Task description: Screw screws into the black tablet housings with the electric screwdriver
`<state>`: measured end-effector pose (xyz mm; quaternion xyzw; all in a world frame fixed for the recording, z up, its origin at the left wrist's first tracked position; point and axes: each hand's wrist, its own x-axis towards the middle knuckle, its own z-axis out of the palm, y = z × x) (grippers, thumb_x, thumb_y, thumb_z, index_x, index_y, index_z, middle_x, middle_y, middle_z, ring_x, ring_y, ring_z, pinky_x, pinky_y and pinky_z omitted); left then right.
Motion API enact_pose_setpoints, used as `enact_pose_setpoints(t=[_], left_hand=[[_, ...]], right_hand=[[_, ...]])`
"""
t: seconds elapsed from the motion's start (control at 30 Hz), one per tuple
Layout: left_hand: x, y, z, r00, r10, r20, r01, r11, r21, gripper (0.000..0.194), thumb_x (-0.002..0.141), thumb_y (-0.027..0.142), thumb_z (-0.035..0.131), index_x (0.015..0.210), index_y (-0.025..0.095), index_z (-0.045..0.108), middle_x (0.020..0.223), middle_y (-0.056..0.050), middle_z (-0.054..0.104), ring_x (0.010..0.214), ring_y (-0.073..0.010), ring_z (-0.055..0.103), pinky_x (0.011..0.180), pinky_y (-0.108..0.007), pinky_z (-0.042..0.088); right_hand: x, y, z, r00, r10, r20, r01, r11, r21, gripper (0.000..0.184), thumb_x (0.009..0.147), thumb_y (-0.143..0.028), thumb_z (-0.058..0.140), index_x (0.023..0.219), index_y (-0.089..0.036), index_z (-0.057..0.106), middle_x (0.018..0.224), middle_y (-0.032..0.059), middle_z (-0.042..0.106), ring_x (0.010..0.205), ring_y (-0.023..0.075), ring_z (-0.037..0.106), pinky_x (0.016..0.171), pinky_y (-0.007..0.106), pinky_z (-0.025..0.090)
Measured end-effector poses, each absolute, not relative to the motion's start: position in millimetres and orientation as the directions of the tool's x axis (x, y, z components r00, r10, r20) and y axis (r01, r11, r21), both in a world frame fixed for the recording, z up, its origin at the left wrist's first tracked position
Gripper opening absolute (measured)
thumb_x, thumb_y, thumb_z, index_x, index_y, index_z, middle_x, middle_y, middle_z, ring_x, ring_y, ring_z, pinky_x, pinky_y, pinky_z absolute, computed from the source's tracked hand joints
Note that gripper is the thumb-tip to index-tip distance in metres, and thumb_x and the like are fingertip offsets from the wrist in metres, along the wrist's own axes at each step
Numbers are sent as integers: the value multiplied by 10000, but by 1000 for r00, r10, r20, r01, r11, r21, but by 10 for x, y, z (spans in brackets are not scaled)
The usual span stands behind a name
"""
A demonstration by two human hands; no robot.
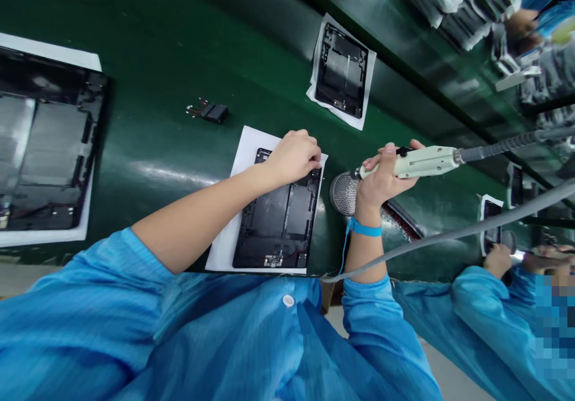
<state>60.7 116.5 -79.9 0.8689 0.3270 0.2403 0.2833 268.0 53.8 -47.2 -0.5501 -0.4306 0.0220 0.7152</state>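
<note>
An open-backed tablet (274,215) with dark inner parts lies on a white sheet (222,248) in front of me. My left hand (296,155) reaches over its upper end, fingers curled together at the far right corner. Whatever those fingertips pinch is hidden from view. My right hand (386,173) is wrapped around a pale green electric screwdriver (431,163), its cable leading off to the right. The driver's front end points left, over a round silver perforated dish (344,193) beside the tablet. A blue wrist strap (366,228) circles my right wrist.
A second opened tablet (344,69) lies on paper farther back, and a larger-looking one (40,149) at left. A small black part with wires (209,111) sits between. A dark strip (402,218) lies behind my right wrist. A grey cable (471,216) crosses at right, near a co-worker's hand (498,261).
</note>
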Motion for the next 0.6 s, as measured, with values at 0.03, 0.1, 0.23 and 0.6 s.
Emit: enact_pose_setpoints(t=[0.03, 0.1, 0.23, 0.6], left_hand=[[606, 1166, -803, 670, 704, 236, 431, -628, 648, 125, 1045, 241, 819, 991, 186, 918, 986, -106, 828, 1070, -309, 683, 999, -476, 512], [607, 1168, -806, 668, 704, 241, 429, -630, 647, 121, 1043, 240, 824, 986, 190, 918, 980, -103, 828, 1062, -305, 681, 993, -471, 510], [621, 1165, -773, 667, 708, 232, 437, -624, 648, 106, 1033, 231, 854, 958, 190, 917, 959, -97, 831, 1045, -298, 691, 963, -452, 500], [636, 1124, -566, 686, 713, 147, 496, -605, 623, 142, 1034, 172, 804, 998, 171, 942, 955, -117, 845, 1032, -303, 702, 914, -432, 485]], right_hand=[[2678, 541, -472, 630, 509, 586, 432, 397, -810, 389, 1026, -464, 784, 1305, -296, 572, 898, -67, 638, 503, 88, 488, 523, 286, 498], [2669, 544, -449, 631, 510, 585, 432, 395, -811, 379, 1014, -464, 785, 1277, -293, 573, 878, -71, 627, 499, 88, 480, 520, 284, 491], [2533, 506, -254, 633, 456, 625, 479, 404, -779, 386, 991, -416, 733, 1318, -300, 565, 908, -59, 641, 488, 85, 448, 508, 285, 477], [1867, 514, -285, 521, 685, 510, 394, 337, -855, 405, 1079, -483, 658, 1404, -308, 490, 1070, -8, 668, 524, 81, 493, 540, 316, 566]])
